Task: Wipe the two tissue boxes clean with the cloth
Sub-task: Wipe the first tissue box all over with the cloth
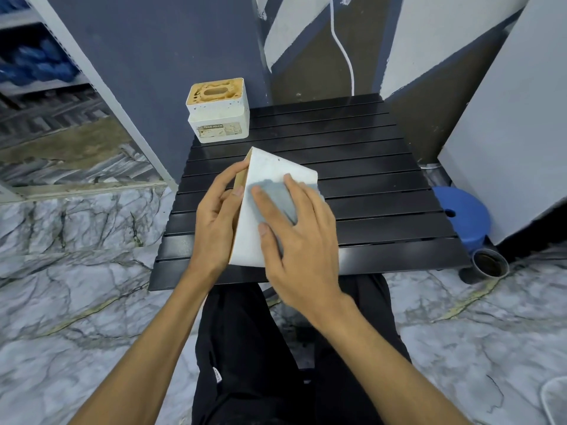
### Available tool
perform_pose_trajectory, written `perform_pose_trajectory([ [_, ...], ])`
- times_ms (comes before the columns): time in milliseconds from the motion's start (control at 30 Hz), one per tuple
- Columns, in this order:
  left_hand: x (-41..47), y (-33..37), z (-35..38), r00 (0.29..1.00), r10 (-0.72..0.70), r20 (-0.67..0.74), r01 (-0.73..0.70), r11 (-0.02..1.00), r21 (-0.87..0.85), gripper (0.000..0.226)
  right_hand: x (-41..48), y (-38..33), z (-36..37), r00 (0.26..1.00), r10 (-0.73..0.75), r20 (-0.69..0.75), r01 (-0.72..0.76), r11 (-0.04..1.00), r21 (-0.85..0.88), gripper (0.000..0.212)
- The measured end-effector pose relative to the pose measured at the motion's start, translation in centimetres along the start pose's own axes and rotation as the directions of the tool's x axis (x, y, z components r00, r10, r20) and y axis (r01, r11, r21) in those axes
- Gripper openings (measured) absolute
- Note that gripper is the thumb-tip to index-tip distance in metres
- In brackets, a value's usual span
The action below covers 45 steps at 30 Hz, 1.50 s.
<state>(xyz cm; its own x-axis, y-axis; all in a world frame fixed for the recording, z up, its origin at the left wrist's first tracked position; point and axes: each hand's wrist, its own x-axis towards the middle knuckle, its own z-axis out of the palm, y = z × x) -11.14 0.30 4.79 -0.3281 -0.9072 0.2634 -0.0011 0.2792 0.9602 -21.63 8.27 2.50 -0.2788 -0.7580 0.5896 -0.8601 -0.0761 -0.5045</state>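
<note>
A white tissue box (pixel 270 170) with a wooden lid is tipped on its side above the black slatted table (pixel 383 179). My left hand (pixel 216 222) grips its left, wooden edge. My right hand (pixel 302 237) lies flat on the box's upturned white face and presses a grey-blue cloth (pixel 277 196) against it. Most of the cloth is hidden under my fingers. A second white tissue box (pixel 218 110), with a wooden top and a worn label on its front, stands upright at the table's far left corner, apart from both hands.
A blue plastic stool (pixel 463 213) and a dark round cup (pixel 489 265) stand on the marble floor right of the table. A metal shelf (pixel 61 87) is at the left, walls are close behind, and a white cable (pixel 346 53) hangs on the wall. My legs are under the table's near edge.
</note>
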Motion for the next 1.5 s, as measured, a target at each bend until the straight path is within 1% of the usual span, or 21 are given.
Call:
perform_pose_trajectory([
  [33, -0.1, 0.0, 0.0, 1.0, -0.003, 0.004, 0.003, 1.0, -0.002, 0.033, 0.8, 0.4, 0.0, 1.0, 0.007, -0.011, -0.007, 1.0, -0.004, 0.044],
  [133, -0.6, 0.3, 0.6, 1.0, 0.011, 0.027, -0.011, 1.0, -0.009, 0.035, 3.4, 1.8, -0.3, 0.992, 0.106, -0.072, -0.104, 0.994, 0.026, 0.044],
  [200, -0.8, 0.4, 0.5, 0.999, 0.02, 0.042, -0.02, 1.0, -0.001, 0.036, 3.6, 2.1, -0.3, 0.989, 0.122, -0.081, -0.119, 0.992, 0.037, 0.045],
  [267, -0.6, 0.6, 0.2, 0.998, 0.004, 0.059, -0.005, 1.0, 0.005, 0.037, 2.8, 1.7, -0.2, 0.994, 0.078, -0.076, -0.077, 0.997, 0.011, 0.044],
  [333, -0.5, 1.1, -0.1, 0.997, -0.059, 0.056, 0.061, 0.998, -0.034, 0.036, 1.7, 0.9, -0.1, 0.998, 0.014, -0.053, -0.015, 1.0, -0.009, 0.044],
  [467, -0.4, 2.3, -0.2, 0.982, -0.185, -0.023, 0.183, 0.981, -0.069, 0.022, 0.3, -0.6, 0.2, 0.998, -0.068, -0.015, 0.068, 0.997, -0.045, 0.045],
  [567, -0.3, 2.5, -0.1, 0.966, -0.244, -0.089, 0.235, 0.966, -0.105, 0.02, -0.5, -1.0, 0.4, 0.995, -0.101, -0.003, 0.101, 0.994, -0.032, 0.045],
  [667, -0.5, 2.6, 0.0, 0.964, -0.234, -0.129, 0.22, 0.969, -0.111, 0.018, -0.6, -1.3, 0.4, 0.992, -0.125, -0.005, 0.124, 0.992, -0.014, 0.045],
  [733, -0.9, 2.5, 0.2, 0.966, -0.216, -0.14, 0.199, 0.972, -0.124, 0.017, 0.5, -1.5, 0.3, 0.992, -0.121, -0.033, 0.121, 0.993, -0.015, 0.043],
  [833, -1.3, 2.2, 0.4, 0.972, -0.169, -0.164, 0.149, 0.981, -0.125, 0.02, 3.2, -1.0, 0.3, 0.995, -0.046, -0.084, 0.044, 0.999, -0.022, 0.042],
  [933, -1.3, 2.1, 0.6, 0.973, -0.135, -0.185, 0.113, 0.986, -0.126, 0.024, 3.1, -0.3, 0.3, 0.996, 0.002, -0.086, -0.003, 1.0, -0.017, 0.044],
  [1067, -1.1, 2.0, 0.7, 0.964, -0.131, -0.233, 0.099, 0.984, -0.145, 0.023, -0.6, -1.2, 1.0, 0.996, -0.067, -0.053, 0.066, 0.998, -0.015, 0.045],
  [1167, -1.1, 1.8, 0.6, 0.961, -0.171, -0.219, 0.13, 0.973, -0.191, 0.017, -0.2, -1.7, 1.0, 0.993, -0.113, -0.04, 0.112, 0.993, -0.022, 0.044],
  [1233, -1.1, 1.7, 0.5, 0.959, -0.189, -0.21, 0.147, 0.969, -0.199, 0.015, 1.6, -1.7, 0.9, 0.993, -0.106, -0.053, 0.104, 0.994, -0.031, 0.043],
  [1367, -1.0, 1.8, 0.7, 0.965, -0.179, -0.192, 0.144, 0.972, -0.187, 0.019, 3.8, -0.6, 0.7, 0.997, -0.005, -0.082, 0.002, 0.999, -0.037, 0.043],
  [1433, -0.7, 1.8, 0.8, 0.962, -0.185, -0.2, 0.146, 0.97, -0.195, 0.017, 2.1, -0.3, 0.7, 0.997, -0.032, -0.073, 0.03, 0.999, -0.03, 0.043],
  [1500, -0.4, 1.9, 0.9, 0.959, -0.185, -0.216, 0.142, 0.969, -0.202, 0.017, -0.6, -0.9, 0.8, 0.995, -0.089, -0.035, 0.089, 0.996, -0.011, 0.043],
])
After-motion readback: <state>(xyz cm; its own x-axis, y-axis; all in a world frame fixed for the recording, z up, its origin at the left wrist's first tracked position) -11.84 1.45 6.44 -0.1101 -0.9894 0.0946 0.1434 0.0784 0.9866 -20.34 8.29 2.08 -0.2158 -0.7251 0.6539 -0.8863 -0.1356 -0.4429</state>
